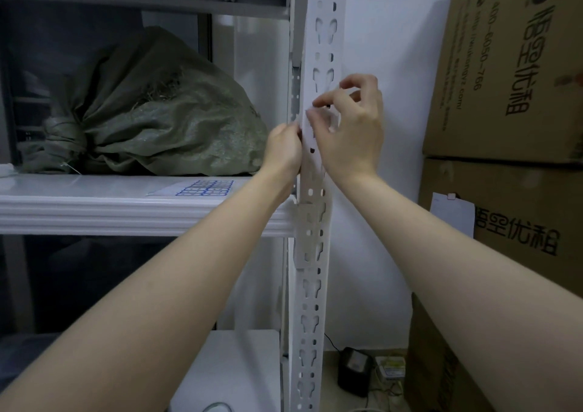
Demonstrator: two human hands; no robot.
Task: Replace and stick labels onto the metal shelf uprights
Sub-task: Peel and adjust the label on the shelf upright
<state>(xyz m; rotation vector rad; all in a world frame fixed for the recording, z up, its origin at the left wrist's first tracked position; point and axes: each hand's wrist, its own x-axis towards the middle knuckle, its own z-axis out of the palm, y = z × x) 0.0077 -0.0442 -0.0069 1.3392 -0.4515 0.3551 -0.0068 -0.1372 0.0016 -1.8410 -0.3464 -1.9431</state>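
We've got the small white paper label (316,115) up against the front face of the white perforated metal upright (315,222), well above the shelf. It's pale on pale, so its edges are hard to read. The right hand (350,127) pinches it between thumb and forefinger, the other fingers curled loose. The left hand (282,151) is curled tight at the upright's left edge, and looks to us to be nipping the label's left end there.

The upright's long axis runs vertically and the label lies across it between the two hands, so we judge the next move to be a press flat onto the metal, between the slots.

Below left, a white sheet of blue-bordered labels (205,188) lies on the white metal shelf board (126,216), with a green woven sack (157,111) behind it. Brown cardboard boxes (504,64) are stacked to the right against the white wall (378,32).
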